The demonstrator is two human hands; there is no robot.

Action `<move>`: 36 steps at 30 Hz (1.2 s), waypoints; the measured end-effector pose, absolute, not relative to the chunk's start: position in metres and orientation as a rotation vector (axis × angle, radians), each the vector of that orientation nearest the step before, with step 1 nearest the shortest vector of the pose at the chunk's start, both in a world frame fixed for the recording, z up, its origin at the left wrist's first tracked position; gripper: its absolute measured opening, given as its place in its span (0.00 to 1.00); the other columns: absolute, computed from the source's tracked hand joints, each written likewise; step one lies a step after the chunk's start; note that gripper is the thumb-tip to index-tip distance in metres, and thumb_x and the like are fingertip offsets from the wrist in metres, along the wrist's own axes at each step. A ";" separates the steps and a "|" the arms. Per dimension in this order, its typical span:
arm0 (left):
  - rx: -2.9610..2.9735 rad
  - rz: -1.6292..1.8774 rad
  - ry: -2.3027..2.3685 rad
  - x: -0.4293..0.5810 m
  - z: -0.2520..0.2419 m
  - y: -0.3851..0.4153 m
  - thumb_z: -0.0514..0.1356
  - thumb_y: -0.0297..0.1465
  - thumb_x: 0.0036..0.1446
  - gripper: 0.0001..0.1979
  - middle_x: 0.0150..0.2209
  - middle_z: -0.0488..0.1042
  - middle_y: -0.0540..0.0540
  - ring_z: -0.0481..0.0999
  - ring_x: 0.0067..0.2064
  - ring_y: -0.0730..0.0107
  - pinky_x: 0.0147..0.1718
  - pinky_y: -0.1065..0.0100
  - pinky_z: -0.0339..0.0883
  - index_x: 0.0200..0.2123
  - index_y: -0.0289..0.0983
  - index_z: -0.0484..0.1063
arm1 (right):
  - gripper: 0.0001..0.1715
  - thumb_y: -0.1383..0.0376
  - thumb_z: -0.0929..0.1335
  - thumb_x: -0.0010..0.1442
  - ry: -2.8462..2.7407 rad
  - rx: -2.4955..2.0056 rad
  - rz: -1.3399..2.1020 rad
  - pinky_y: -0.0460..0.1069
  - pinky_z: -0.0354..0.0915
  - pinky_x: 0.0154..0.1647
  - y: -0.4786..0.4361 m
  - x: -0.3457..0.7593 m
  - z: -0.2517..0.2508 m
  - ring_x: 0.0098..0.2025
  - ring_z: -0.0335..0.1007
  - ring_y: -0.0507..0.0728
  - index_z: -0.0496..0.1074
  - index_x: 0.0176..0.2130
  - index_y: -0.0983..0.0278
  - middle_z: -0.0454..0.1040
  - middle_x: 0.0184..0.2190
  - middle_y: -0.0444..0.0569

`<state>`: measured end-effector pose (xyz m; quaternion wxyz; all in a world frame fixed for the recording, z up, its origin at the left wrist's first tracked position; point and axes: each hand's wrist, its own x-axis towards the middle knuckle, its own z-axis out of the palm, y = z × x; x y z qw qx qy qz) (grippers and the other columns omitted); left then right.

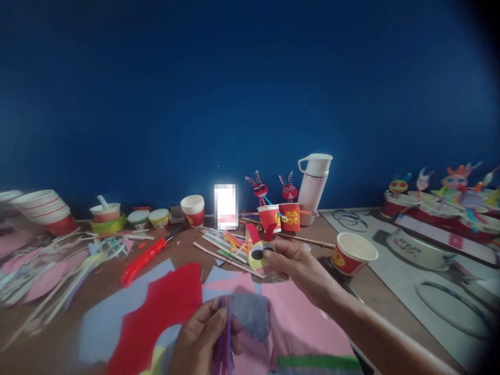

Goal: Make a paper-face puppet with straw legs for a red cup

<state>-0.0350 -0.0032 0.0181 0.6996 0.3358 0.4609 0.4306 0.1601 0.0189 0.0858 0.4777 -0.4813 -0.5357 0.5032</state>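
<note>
My right hand is stretched out over the table and pinches a small paper craft face with a yellow round, a black eye and red ears. Near the bottom edge, my left hand grips a grey-blue paper piece together with purple strips. Under both hands lie pink paper and a red paper sheet. Just beyond the craft face lies a heap of thin paper sticks.
Two red cup rabbit figures and a white thermos jug stand at the back. A red paper cup sits right of my hand. Red scissors lie left. Stacked cups, paper scraps and finished crafts crowd both sides.
</note>
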 end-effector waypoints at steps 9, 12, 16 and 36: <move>0.718 1.001 1.025 -0.037 0.019 0.000 0.70 0.36 0.38 0.18 0.24 0.74 0.47 0.67 0.19 0.75 0.18 0.73 0.61 0.32 0.34 0.72 | 0.19 0.51 0.67 0.52 -1.277 -1.141 1.244 0.46 0.49 0.23 0.024 0.160 0.079 0.21 0.51 0.48 0.66 0.23 0.63 0.60 0.19 0.39; 0.694 1.009 1.037 -0.036 0.023 -0.001 0.70 0.34 0.38 0.17 0.25 0.74 0.46 0.70 0.22 0.72 0.21 0.71 0.64 0.33 0.34 0.72 | 0.20 0.52 0.66 0.54 -1.311 -1.131 1.247 0.46 0.50 0.24 0.023 0.158 0.077 0.21 0.50 0.48 0.63 0.21 0.63 0.57 0.18 0.38; 0.695 1.020 1.036 -0.034 0.026 -0.001 0.70 0.33 0.37 0.18 0.27 0.75 0.45 0.72 0.25 0.68 0.23 0.69 0.66 0.33 0.34 0.72 | 0.18 0.54 0.66 0.56 -1.377 -1.126 1.262 0.46 0.49 0.24 0.021 0.157 0.072 0.22 0.50 0.48 0.65 0.23 0.64 0.58 0.19 0.38; 0.739 1.035 0.975 -0.034 0.024 -0.006 0.65 0.27 0.47 0.10 0.28 0.72 0.48 0.71 0.28 0.73 0.26 0.72 0.68 0.34 0.33 0.70 | 0.13 0.57 0.67 0.53 -1.434 -1.248 1.341 0.46 0.54 0.25 0.014 0.142 0.071 0.23 0.56 0.49 0.67 0.24 0.64 0.63 0.20 0.40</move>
